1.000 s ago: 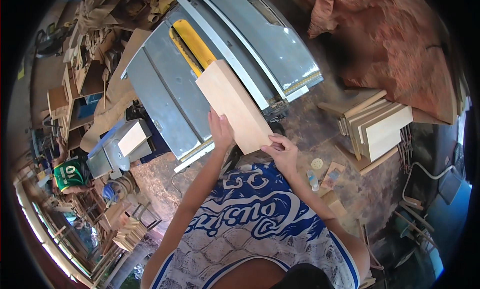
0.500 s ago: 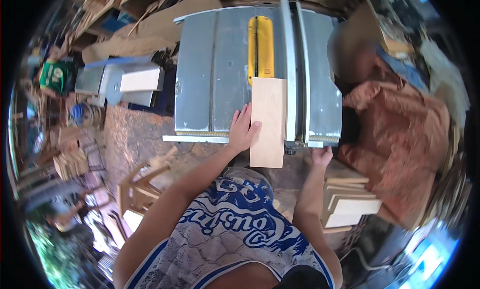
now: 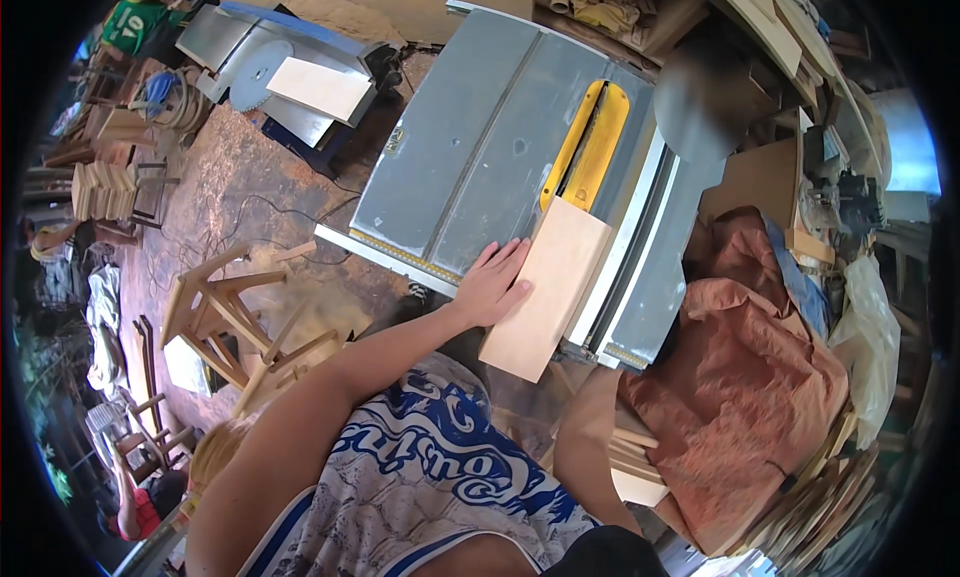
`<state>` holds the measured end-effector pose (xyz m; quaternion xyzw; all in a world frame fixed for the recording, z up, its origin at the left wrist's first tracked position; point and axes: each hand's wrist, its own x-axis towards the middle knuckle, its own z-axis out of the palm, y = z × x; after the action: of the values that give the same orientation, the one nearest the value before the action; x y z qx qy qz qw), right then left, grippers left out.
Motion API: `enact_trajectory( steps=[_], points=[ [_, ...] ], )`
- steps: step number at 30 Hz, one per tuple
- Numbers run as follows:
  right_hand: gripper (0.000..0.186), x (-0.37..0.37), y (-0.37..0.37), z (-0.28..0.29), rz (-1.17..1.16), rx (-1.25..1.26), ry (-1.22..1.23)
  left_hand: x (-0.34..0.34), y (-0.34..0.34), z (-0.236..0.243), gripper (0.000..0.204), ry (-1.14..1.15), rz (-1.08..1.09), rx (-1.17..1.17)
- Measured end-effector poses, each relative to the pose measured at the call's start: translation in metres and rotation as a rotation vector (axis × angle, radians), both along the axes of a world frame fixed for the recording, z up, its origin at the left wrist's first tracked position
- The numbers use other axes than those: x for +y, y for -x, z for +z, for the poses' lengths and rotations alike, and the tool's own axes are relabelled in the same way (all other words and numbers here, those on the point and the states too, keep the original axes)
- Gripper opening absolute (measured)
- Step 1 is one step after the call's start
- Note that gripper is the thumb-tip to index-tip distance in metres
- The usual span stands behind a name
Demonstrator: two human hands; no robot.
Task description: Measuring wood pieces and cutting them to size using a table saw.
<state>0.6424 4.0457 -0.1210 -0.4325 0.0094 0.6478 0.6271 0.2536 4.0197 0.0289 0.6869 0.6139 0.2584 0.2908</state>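
A pale wooden board (image 3: 550,287) lies on the grey top of a table saw (image 3: 440,157), its near end sticking out past the front edge. Its far end meets the yellow throat plate (image 3: 586,145), and a metal fence (image 3: 640,247) runs along its right side. My left hand (image 3: 495,282) rests flat at the board's left side, fingers stretched forward, thumb on the board's top face. My right forearm (image 3: 588,417) reaches toward the saw's front right corner, but the hand and fingers are hidden there.
Left of the saw stands another machine with a round blade (image 3: 262,75) and a pale block (image 3: 318,87). Wooden chair frames (image 3: 215,312) lie on the floor at left. A reddish-brown sheet (image 3: 740,377) covers something at right. A person in green (image 3: 135,27) is far left, another in red (image 3: 142,517) lower left.
My view has turned, so the saw now appears tilted to the right. My left hand stays at the board. My right hand, visible before at the saw's front edge, is now hidden.
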Motion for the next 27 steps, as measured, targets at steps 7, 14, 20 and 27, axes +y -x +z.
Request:
enact_trajectory(
  steps=[7,14,20,27],
  points=[
    [0.051,-0.139,0.072,0.059,0.535,-0.138,0.225,0.000,0.001,0.003,0.073,-0.015,0.032,0.026],
    [0.046,-0.144,0.127,0.037,0.185,0.057,0.221,0.001,-0.005,-0.002,0.073,-0.065,0.029,0.010],
    [0.051,-0.130,0.144,0.042,0.005,0.108,0.294,0.010,-0.014,-0.004,0.073,-0.049,0.020,0.015],
    [0.044,-0.136,0.112,0.031,0.123,0.254,0.228,0.012,-0.016,-0.005,0.074,-0.081,0.005,0.036]
  ],
)
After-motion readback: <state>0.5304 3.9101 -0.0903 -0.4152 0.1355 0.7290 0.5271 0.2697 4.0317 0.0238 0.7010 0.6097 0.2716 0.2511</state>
